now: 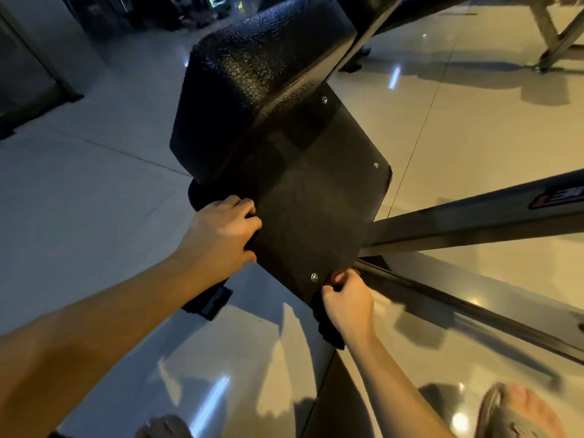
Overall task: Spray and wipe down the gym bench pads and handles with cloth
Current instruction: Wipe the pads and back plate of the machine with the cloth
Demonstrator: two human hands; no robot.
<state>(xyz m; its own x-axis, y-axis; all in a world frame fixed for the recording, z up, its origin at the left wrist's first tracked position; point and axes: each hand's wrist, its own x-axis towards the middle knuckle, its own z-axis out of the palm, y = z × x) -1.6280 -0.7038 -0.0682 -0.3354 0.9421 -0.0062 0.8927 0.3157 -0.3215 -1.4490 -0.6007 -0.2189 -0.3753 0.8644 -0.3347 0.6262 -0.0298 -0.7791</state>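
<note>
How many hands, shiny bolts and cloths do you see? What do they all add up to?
Hands: 2 (left hand, right hand)
Shiny bolts on the black board: 3
Cloth: 1
Total: 6

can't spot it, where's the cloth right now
Head view, lower centre: the black cloth is bunched in the right hand at the bottom corner of the bench pad's backing board.

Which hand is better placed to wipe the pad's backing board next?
Right, probably. The right hand grips the dark cloth at the backing board's near corner. The left hand grips the board's left edge with no cloth visible, so it suits steadying.
</note>
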